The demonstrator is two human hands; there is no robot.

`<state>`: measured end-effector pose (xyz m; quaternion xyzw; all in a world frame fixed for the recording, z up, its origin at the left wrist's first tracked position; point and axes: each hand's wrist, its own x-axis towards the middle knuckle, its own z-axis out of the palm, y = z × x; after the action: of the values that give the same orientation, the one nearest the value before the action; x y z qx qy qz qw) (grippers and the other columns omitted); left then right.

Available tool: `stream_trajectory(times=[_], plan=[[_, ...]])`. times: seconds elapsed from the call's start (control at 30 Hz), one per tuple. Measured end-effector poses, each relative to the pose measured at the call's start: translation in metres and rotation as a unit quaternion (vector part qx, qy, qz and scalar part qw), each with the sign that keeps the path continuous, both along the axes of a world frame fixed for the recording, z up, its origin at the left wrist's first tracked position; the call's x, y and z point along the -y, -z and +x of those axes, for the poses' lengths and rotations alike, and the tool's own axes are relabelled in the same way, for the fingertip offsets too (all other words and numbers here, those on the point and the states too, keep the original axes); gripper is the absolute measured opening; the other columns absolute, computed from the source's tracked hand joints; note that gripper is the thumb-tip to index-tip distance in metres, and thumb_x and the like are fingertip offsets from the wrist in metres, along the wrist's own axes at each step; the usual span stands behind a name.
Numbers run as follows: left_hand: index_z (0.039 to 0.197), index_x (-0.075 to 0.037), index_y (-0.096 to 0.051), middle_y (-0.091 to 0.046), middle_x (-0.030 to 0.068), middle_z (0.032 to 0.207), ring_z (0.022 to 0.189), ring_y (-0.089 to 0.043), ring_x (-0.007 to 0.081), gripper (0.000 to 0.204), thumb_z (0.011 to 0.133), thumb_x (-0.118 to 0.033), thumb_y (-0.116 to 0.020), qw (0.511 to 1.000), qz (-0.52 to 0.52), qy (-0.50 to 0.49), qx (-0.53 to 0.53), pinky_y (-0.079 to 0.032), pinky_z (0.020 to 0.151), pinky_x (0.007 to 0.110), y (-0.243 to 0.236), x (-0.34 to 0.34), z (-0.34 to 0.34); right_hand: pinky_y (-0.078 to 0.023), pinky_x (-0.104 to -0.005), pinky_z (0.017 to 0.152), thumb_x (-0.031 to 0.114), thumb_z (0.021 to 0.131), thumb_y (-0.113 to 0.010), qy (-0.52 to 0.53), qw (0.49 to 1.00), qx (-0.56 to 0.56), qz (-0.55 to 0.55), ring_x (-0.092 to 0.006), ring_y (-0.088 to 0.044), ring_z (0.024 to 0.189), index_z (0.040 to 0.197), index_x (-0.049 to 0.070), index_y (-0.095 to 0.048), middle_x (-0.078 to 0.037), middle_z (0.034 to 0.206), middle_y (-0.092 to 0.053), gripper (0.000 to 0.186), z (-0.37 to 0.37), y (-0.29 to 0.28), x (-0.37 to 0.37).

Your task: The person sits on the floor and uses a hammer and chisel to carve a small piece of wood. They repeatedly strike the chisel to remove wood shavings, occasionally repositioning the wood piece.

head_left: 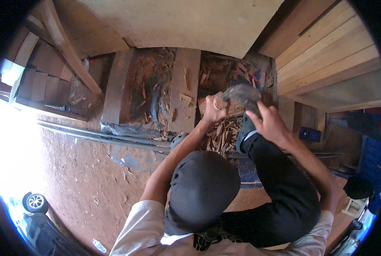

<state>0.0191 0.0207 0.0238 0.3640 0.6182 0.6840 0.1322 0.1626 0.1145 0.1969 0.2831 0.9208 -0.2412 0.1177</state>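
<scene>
My left hand (214, 109) is closed around a light-brown wooden piece (220, 101) at a blurred, dark grey tool (241, 94). My right hand (270, 123) is at the tool's right end, fingers curled against it and thumb out; its exact hold is blurred. Beneath both hands lie curled wood shavings (220, 136) and part of a lighter board. My right foot, in a grey-green clog (244, 130), is just below my right hand. My bent knees in black trousers fill the lower middle.
Wide planks (184, 72) lie over dark sheeting. A large plywood sheet (173, 21) spans the top. Stacked timber (318, 51) stands right, above a phone (310, 135). Long pipes (84, 131) cross the dirt floor's edge. A car (45, 230) shows lower left.
</scene>
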Motion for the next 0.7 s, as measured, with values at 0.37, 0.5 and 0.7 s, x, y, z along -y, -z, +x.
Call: stream_trajectory(times=[0.37, 0.5, 0.7], plan=[[0.068, -0.004, -0.052, -0.053, 0.0029, 0.058, 0.053, -0.050, 0.0130, 0.010, 0.067, -0.009, -0.061, 0.998, 0.023, 0.064, -0.003, -0.040, 0.052, 0.029, 0.015, 0.001, -0.005, -0.032, -0.0203, 0.045, 0.030, 0.091, -0.049, 0.029, 0.863, -0.484, -0.140, -0.0055, -0.041, 0.053, 0.100, 0.000, -0.052, -0.002, 0.067, -0.049, 0.031, 0.028, -0.077, -0.011], [0.065, -0.003, -0.053, -0.055, 0.0042, 0.059, 0.053, -0.051, 0.0135, 0.010, 0.066, -0.010, -0.060, 0.997, -0.001, 0.071, 0.025, -0.043, 0.053, 0.029, 0.013, 0.001, -0.006, -0.037, -0.0268, 0.044, 0.032, 0.092, -0.049, -0.035, 0.835, -0.535, -0.121, -0.0137, -0.047, 0.051, 0.091, 0.000, -0.052, -0.004, 0.066, -0.052, 0.032, 0.014, -0.038, -0.007], [0.100, -0.006, -0.041, -0.054, 0.0059, 0.095, 0.087, -0.052, 0.0129, 0.045, 0.066, -0.012, -0.069, 0.980, -0.101, 0.099, 0.136, -0.044, 0.078, 0.031, 0.036, -0.004, -0.009, -0.046, -0.0416, 0.073, 0.037, 0.089, -0.053, 0.054, 0.974, -0.218, -0.041, -0.0403, -0.060, 0.082, 0.101, -0.004, -0.055, -0.026, 0.091, -0.062, 0.043, -0.004, 0.032, -0.001]])
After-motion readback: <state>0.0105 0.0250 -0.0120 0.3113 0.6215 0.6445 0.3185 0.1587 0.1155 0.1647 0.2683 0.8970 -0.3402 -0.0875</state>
